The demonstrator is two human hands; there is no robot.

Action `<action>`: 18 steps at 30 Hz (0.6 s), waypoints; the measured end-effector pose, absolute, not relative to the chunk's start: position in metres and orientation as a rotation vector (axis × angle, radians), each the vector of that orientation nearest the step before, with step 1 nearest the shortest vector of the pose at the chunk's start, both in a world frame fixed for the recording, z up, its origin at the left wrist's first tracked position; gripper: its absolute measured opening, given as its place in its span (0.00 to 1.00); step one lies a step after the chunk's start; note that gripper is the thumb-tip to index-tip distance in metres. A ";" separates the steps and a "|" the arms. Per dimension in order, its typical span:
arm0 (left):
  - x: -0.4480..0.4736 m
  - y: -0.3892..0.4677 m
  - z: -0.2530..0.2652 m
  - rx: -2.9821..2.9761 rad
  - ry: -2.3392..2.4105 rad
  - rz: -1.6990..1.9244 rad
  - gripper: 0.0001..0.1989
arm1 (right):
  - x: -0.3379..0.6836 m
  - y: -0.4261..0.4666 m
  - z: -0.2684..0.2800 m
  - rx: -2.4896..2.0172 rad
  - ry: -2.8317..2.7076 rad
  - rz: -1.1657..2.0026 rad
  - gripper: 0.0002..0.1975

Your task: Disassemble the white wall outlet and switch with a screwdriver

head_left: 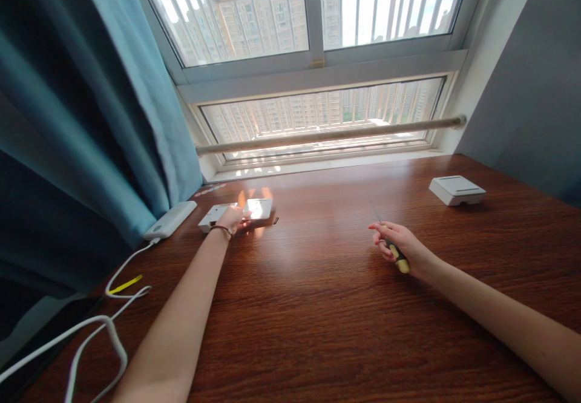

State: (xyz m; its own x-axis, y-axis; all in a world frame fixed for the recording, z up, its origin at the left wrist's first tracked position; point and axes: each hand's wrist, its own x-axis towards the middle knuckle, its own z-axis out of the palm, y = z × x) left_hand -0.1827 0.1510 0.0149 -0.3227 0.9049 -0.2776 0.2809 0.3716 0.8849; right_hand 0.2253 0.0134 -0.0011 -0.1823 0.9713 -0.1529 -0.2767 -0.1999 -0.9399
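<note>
My right hand [397, 247] is closed around a screwdriver [401, 263] with a yellow and black handle. Its thin shaft points away from me, above the brown tabletop. Over at the far left, my left hand [235, 216] is closed at the edge of a small white panel [259, 209], which lies in bright sunlight. Glare blurs those fingertips. Partly behind that hand and wrist is a white box [213, 214]. Small dark pieces, perhaps screws [276, 220], lie just right of the panel.
Another white box [457, 190] sits at the back right of the wooden table [308, 318]. At left lie a white power strip [170, 219], its looped white cable [113, 336] and a yellow strip [126, 284]. Blue curtains [136, 88] hang there; a barred window rises behind.
</note>
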 end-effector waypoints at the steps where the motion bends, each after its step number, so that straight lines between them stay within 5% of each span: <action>1: -0.182 0.151 0.015 1.034 1.820 0.948 0.10 | 0.225 0.013 0.000 -1.027 -1.002 1.584 0.15; 18: -0.175 0.144 0.026 1.168 1.861 0.990 0.12 | 0.222 0.010 0.009 -1.159 -1.054 1.448 0.14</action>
State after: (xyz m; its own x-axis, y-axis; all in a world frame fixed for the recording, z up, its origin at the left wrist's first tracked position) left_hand -0.1749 0.1437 0.0260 -0.3340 0.9273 -0.1691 0.3782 0.2962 0.8771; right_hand 0.2219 0.0101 0.0086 -0.0804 0.9858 -0.1471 -0.1631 -0.1586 -0.9738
